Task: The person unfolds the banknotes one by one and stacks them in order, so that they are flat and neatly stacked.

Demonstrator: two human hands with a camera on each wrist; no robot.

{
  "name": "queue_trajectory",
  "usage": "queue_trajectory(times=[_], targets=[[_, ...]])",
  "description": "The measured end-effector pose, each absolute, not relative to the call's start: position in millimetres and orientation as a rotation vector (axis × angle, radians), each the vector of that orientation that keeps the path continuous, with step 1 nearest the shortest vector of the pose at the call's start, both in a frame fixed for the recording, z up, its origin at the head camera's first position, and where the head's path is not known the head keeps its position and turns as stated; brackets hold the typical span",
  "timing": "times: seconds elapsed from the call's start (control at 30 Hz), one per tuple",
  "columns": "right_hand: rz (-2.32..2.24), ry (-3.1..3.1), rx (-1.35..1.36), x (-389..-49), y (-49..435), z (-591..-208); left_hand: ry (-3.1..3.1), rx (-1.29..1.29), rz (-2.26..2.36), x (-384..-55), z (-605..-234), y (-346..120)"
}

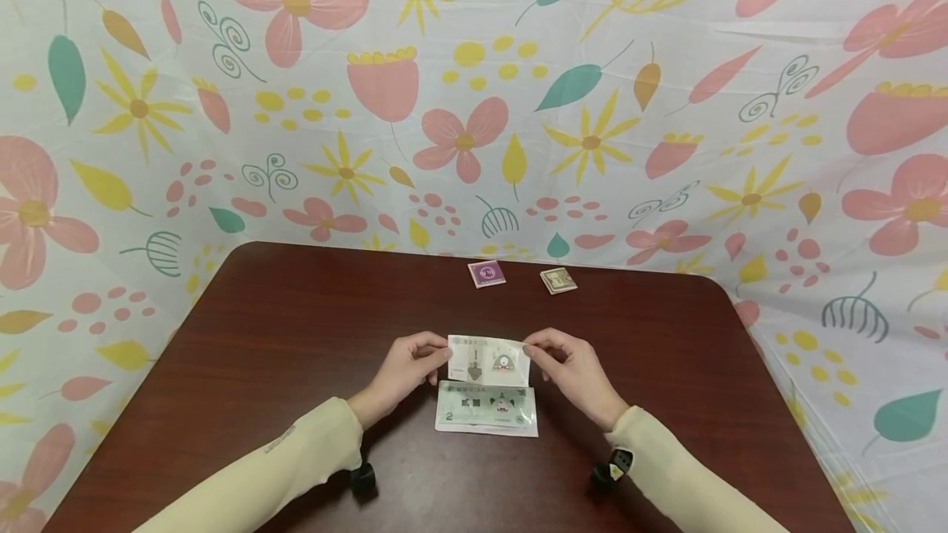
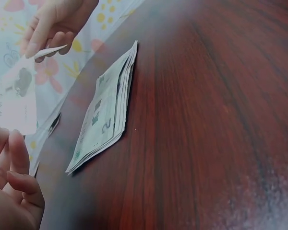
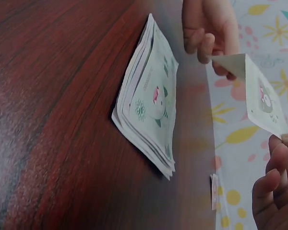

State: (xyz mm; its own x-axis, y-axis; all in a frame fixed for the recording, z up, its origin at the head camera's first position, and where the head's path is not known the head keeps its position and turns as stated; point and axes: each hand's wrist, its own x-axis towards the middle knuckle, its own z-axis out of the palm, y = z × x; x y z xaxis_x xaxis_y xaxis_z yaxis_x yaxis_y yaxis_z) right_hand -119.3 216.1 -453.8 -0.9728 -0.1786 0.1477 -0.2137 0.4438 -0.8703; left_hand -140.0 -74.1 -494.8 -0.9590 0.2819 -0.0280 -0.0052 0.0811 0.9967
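A pale play banknote [image 1: 489, 362] with a cartoon face is stretched between both hands, raised off the table. My left hand [image 1: 411, 362] pinches its left edge between thumb and fingers. At the opposite edge, my right hand [image 1: 573, 364] pinches it the same way. A crease bends the note [image 3: 264, 98] in the right wrist view. Just below, nearer the body, lies a small stack of banknotes [image 1: 485, 408], the top one green and marked 2. Several layered edges of that stack [image 2: 98, 115] show in the left wrist view.
Toward the table's far edge lie a folded purple note [image 1: 486, 273] and a folded brownish note [image 1: 559, 280]. The dark wooden table [image 1: 296, 327] has rounded far corners. Behind it hangs a flower-print cloth [image 1: 459, 39].
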Motion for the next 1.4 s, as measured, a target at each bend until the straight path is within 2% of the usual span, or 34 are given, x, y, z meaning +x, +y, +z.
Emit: queue_trajectory(times=[0.3, 0.6, 0.83, 1.0, 1.23, 1.4], targets=[[1.521, -2.659, 0.365, -119.4, 220.3, -457.3, 2.233, 0.317, 1.929, -133.0, -489.8, -78.6], [1.414, -2.68, 0.464, -113.9, 217.6, -458.0, 2.354, 0.184, 1.923, -123.7, -483.8, -74.3], [1.299, -2.733, 0.537, -107.7, 216.2, -460.8, 2.398, 0.194, 1.914, -120.7, -484.7, -75.1], [1.263, -2.771, 0.554, -104.3, 216.3, -465.1, 2.43, 0.297, 1.798, -118.4, -485.5, -79.1], [1.23, -2.791, 0.582, -99.5, 217.7, -471.1, 2.597, 0.615, 1.561, -112.5, -484.5, -83.4], [1.193, -2.845, 0.6, -95.6, 220.1, -472.7, 2.61, 0.688, 1.48, -112.6, -487.9, -83.0]])
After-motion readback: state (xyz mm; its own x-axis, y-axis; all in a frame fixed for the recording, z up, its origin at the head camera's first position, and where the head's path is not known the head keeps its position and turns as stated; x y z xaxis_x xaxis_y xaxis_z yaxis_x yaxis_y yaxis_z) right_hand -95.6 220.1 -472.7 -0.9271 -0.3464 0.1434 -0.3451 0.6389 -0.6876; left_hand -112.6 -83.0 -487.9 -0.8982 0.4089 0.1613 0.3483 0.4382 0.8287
